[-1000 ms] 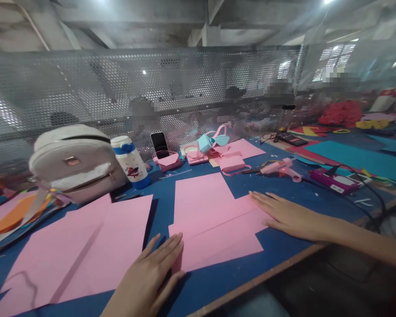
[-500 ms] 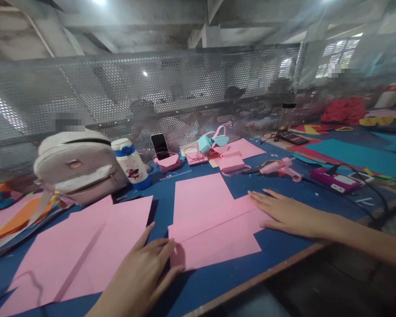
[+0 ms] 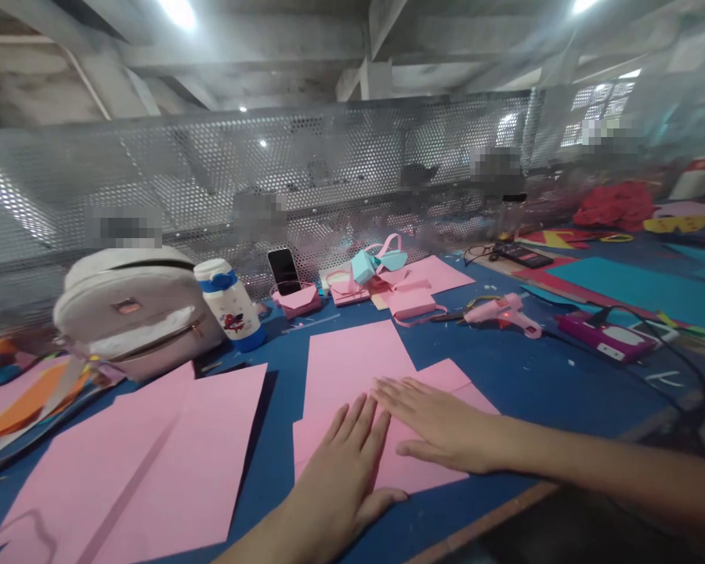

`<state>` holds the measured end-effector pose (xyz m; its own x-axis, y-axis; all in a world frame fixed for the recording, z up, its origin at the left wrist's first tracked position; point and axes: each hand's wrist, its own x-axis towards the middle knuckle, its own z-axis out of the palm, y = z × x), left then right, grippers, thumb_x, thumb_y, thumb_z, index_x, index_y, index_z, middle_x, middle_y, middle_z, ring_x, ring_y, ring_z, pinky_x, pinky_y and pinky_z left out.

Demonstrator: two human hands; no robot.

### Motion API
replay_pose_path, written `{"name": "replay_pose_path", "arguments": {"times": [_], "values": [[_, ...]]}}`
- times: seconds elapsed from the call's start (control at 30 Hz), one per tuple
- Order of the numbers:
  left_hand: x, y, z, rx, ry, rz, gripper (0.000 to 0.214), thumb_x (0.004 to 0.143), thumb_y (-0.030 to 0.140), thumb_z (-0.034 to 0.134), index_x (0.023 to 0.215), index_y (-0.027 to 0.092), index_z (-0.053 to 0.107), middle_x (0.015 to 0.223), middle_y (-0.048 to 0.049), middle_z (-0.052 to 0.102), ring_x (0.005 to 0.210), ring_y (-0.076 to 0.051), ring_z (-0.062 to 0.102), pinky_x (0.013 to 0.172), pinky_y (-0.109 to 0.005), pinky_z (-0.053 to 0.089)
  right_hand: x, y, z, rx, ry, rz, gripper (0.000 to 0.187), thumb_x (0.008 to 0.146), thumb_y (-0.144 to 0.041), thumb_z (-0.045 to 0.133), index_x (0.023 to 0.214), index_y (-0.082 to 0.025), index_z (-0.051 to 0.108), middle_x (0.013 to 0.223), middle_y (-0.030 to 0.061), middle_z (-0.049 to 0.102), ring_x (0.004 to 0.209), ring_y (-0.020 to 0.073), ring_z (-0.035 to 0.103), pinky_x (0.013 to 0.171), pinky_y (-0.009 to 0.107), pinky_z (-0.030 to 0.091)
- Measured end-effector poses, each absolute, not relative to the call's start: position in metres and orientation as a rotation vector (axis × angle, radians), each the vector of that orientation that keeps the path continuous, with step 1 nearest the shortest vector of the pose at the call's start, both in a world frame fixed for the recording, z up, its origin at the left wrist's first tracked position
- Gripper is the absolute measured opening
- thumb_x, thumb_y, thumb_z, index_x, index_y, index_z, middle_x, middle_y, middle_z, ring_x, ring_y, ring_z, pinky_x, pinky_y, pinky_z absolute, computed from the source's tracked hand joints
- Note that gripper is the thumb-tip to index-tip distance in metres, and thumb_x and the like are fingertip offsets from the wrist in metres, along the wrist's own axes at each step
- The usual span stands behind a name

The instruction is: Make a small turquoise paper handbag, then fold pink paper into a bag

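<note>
Under the left hand (image 3: 341, 464) and the right hand (image 3: 445, 425), both laid flat with thumbs out and fingertips nearly meeting, from my end I see overlapping pink sheets (image 3: 356, 362), while a glue gun (image 3: 505, 315) lies beyond the right hand and a bottle (image 3: 230, 307) beyond the left

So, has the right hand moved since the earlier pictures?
Yes. Judged against the pink glue gun lying on the table, the right hand has moved left over the pink paper, close beside the left hand.
</note>
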<state>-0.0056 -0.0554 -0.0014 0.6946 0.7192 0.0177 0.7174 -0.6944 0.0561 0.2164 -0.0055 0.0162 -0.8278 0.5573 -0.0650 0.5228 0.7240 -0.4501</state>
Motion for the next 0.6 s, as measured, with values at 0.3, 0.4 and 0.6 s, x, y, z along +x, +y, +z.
{"name": "replay_pose_path", "arguments": {"times": [0.3,0.4,0.6], "values": [[-0.064,-0.071,-0.010,3.071,1.360,0.209,0.093,0.089,0.063,0.050,0.156,0.019,0.003,0.151,-0.0242,0.028,0.134,-0.043,0.037,0.097,-0.054,0.048,0.278,0.003,-0.007,-1.183,-2.740,0.551,0.074,0.096,-0.060,0.037,0.154,-0.019,0.018,0.160,0.0100,0.013,0.147,0.0319,0.013,0.119,0.055,0.016],[-0.079,-0.078,-0.005,3.125,1.425,0.236,0.096,0.088,0.062,0.052,0.156,0.018,0.000,0.147,-0.0217,0.037,0.129,-0.037,0.048,0.094,-0.044,0.052,0.293,0.003,-0.014,-1.296,-2.701,0.447,0.073,0.094,-0.062,0.041,0.153,-0.022,0.024,0.160,0.0105,0.014,0.146,0.0355,0.016,0.117,0.056,0.023],[-0.073,-0.072,0.001,3.036,1.586,0.119,0.070,0.088,0.059,0.055,0.142,0.015,0.048,0.135,-0.0191,0.057,0.120,-0.037,0.058,0.104,-0.050,0.044,0.295,0.006,-0.004,-1.378,-2.733,0.309,0.080,0.089,-0.066,0.046,0.150,-0.016,0.036,0.156,0.0182,0.026,0.142,0.0400,0.025,0.114,0.058,0.028]]}}
